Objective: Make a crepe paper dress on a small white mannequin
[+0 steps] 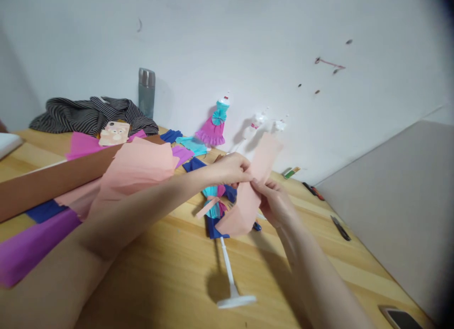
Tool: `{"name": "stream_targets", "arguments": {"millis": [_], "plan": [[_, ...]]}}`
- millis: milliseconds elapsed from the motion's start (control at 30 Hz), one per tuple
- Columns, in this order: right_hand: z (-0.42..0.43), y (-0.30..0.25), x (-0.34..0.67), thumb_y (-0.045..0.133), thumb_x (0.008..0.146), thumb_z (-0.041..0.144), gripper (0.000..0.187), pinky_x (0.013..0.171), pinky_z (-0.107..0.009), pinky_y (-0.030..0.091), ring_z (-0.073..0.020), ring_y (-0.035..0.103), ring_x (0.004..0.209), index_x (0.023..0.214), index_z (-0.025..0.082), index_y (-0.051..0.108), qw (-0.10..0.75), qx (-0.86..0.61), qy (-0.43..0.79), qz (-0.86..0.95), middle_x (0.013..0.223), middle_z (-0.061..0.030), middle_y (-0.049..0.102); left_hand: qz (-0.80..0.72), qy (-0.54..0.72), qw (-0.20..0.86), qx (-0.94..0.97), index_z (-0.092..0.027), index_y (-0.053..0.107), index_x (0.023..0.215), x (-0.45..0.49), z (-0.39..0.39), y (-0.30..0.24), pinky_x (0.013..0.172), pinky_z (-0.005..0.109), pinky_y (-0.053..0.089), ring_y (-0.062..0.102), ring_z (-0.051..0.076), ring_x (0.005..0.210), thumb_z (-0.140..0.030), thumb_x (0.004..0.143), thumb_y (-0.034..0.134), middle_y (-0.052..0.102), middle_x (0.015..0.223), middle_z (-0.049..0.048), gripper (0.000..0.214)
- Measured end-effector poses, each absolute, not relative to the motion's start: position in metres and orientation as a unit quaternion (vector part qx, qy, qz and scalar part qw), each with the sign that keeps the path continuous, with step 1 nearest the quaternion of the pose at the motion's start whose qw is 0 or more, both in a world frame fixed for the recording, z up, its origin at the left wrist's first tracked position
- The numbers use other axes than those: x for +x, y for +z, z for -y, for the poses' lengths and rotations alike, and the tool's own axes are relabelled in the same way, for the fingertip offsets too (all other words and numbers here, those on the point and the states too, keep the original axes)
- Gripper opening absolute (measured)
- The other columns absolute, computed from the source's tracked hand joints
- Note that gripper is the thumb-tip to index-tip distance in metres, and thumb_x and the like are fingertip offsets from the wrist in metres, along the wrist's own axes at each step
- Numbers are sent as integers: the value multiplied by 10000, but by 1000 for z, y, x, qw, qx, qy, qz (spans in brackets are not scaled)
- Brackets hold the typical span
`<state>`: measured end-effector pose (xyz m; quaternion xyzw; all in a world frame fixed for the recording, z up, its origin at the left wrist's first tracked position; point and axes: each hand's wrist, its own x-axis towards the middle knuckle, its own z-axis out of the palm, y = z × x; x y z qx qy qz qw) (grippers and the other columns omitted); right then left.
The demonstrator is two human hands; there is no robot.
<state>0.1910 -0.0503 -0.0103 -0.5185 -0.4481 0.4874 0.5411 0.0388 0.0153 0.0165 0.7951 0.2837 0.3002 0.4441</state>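
A strip of peach crepe paper (pixel 244 208) is held up in front of me, slanting from upper right to lower left. My left hand (pixel 232 170) pinches it near its middle. Beside it my right hand (pixel 275 201) grips the same strip by its edge, thumb on top. Behind and below the strip stands a small doll-size dress stand (pixel 229 267) with a white pole and base. Blue paper shows on it, and a turquoise and pink pleated bow (pixel 213 201) with a peach band is at its left. The strip hides part of the stand.
Crepe paper sheets (pixel 142 158) and a brown strip (pixel 60 180) lie at left. At the wall are a striped cloth (pixel 85 113), a flask (pixel 146 92), a phone (pixel 115 132) and a pink dressed mannequin (pixel 214 125). A dark tool (pixel 340 228) and another phone (pixel 400 318) lie at right.
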Motion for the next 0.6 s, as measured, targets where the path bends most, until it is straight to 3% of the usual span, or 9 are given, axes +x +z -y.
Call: {"name": "stream_targets", "arguments": {"millis": [300, 467, 600], "plan": [[49, -16, 192, 844, 570, 373, 249, 466, -261, 461, -171, 626, 514, 683, 181, 732, 532, -532, 502, 427, 627, -48, 729, -269, 308, 348, 843, -183, 441, 518, 39, -18, 13, 425, 219, 254, 459, 94, 458, -241, 715, 560, 442, 449, -44, 237], [47, -16, 193, 851, 553, 368, 262, 511, -276, 503, -184, 648, 536, 667, 164, 733, 529, -531, 517, 413, 651, -62, 741, -319, 269, 297, 859, -179, 494, 473, 22, -24, 26, 465, 243, 297, 493, 120, 463, -352, 780, 534, 529, 451, -3, 354], [46, -19, 196, 825, 600, 360, 242, 524, -291, 508, -195, 656, 539, 692, 156, 732, 518, -533, 526, 414, 659, -76, 743, -392, 271, 281, 833, -179, 482, 379, -25, -51, 45, 491, 251, 299, 489, 140, 450, -184, 640, 674, 422, 345, -11, 324]]}}
